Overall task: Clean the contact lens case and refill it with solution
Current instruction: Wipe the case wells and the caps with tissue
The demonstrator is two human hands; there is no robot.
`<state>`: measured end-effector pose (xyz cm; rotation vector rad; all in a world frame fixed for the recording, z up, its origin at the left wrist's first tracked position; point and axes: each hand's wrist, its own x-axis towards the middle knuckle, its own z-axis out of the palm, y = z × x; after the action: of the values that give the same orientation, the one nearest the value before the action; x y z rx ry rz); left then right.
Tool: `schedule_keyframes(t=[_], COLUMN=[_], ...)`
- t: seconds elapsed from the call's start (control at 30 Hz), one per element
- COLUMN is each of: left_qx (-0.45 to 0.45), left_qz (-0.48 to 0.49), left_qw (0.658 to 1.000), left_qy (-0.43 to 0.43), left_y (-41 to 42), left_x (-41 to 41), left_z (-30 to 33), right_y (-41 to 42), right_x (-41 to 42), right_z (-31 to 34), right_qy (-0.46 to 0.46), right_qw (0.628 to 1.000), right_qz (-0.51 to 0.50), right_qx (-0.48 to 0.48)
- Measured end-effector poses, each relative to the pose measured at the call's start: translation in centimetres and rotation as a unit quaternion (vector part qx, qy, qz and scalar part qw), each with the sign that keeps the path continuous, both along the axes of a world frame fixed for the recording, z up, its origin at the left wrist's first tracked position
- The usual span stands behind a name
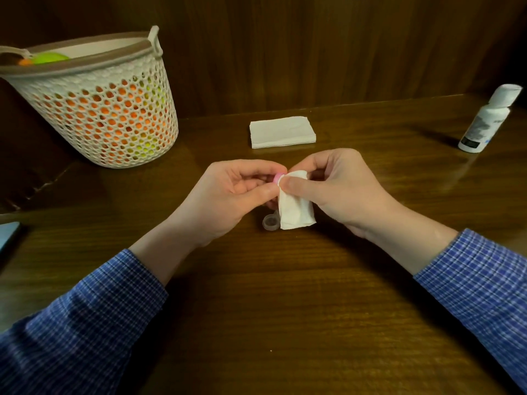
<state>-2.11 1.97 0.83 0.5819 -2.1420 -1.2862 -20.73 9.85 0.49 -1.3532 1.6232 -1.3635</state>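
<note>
Above the middle of the wooden worktop (285, 309), the left hand (228, 195) pinches a small pink cap (277, 178) between thumb and fingertips. The right hand (339, 186) grips a folded white tissue (295, 206) and presses its upper corner against the cap. The clear contact lens case (270, 222) lies on the worktop just below the hands, partly hidden by the tissue. A stack of folded tissues (282, 132) lies farther back. The white solution bottle (487, 121) stands at far right, a mesh basket (97, 104) at far left.

Both hands (285, 189) together (fingers pinching)
</note>
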Motion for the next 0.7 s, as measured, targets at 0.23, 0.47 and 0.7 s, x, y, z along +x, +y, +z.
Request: schedule_keyframes(t=[0.23, 0.47, 0.7], left_qx=[0.018, 0.091, 0.124], left_qz=[0.004, -0.019, 0.019], left_qw=[0.998, 0.994, 0.992], left_qy=[-0.052, -0.065, -0.02], left_y=[-0.38, -0.29, -0.45], left_x=[0.28, 0.4, -0.22], left_z=[-0.24, 0.3, 0.55], right_y=[0.55, 0.57, 0.13], right_x=[0.62, 0.55, 0.36], right_z=[-0.59, -0.93, -0.12], right_qy=[0.219, 0.333, 0.149], right_qw=[0.966, 0.913, 0.971], right_qz=[-0.048, -0.015, -0.066], right_qx=[-0.125, -0.236, -0.172])
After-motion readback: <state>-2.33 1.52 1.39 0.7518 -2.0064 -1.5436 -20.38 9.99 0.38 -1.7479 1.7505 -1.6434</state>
